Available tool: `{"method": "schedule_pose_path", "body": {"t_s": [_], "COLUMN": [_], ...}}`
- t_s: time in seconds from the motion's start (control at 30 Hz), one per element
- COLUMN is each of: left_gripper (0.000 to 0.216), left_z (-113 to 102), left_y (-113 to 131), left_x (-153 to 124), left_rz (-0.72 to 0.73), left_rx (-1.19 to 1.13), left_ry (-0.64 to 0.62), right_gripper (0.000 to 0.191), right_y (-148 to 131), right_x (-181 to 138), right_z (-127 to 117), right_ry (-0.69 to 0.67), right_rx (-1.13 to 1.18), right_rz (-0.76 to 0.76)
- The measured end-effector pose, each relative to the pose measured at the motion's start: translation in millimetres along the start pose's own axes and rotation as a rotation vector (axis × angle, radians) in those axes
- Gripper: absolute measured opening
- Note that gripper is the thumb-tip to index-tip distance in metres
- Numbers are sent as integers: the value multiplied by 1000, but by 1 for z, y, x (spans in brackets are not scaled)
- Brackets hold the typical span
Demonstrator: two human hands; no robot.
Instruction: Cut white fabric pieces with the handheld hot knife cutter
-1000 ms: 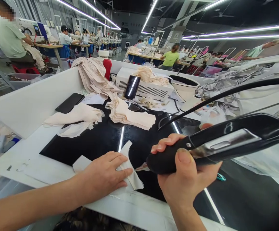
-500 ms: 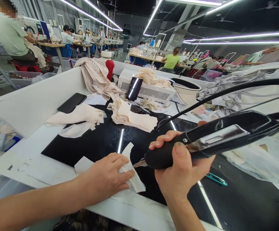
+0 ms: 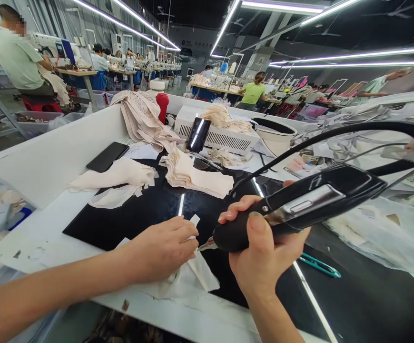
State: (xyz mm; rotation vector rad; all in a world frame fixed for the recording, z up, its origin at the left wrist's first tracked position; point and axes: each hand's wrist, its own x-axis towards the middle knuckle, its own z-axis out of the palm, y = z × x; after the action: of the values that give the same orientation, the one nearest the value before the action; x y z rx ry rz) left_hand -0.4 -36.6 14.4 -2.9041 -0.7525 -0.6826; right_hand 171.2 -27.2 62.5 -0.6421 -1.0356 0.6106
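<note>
My right hand (image 3: 264, 252) is wrapped around a black corded hand tool (image 3: 300, 205) with a silver plate on its side. The tool's small metal tip points left and meets the pale fabric piece (image 3: 203, 271) beside my left fingers. My left hand (image 3: 167, 247) lies over that fabric with its fingers bent and pressed together, gripping it near the tip. Much of the fabric is hidden under this hand. Both hands are above the near edge of a glossy black mat (image 3: 139, 224).
Stacked beige fabric pieces (image 3: 200, 176) and a phone (image 3: 107, 156) lie beyond my hands. Teal thread snips (image 3: 319, 265) rest to the right. A white vented box (image 3: 228, 138) stands at the back. The tool's black cable (image 3: 321, 134) arches to the right. Co-workers sit farther off.
My left hand has shifted slightly upward over the fabric, its fingers now closer together and covering more of it. The tool has moved a little left.
</note>
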Motion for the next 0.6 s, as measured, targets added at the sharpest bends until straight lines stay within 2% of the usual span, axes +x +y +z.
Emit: {"method": "schedule_pose_path", "body": {"t_s": [0.1, 0.2, 0.37, 0.6], "left_gripper": [24, 35, 35, 46], "left_z": [-3, -2, -4, -8], "left_y": [-23, -39, -50, -53], "left_x": [11, 15, 4, -6], "left_rz": [97, 100, 72, 70], "left_rx": [-128, -211, -239, -283], "left_ry": [-136, -236, -248, -247], "right_gripper": [35, 35, 33, 34], "right_y": [-1, -1, 1, 0], "right_x": [0, 0, -2, -3], "right_z": [0, -1, -3, -5], "right_ry": [-10, -19, -20, -37], "right_rx": [-17, -22, -18, -26], "right_rz": [4, 1, -9, 12]}}
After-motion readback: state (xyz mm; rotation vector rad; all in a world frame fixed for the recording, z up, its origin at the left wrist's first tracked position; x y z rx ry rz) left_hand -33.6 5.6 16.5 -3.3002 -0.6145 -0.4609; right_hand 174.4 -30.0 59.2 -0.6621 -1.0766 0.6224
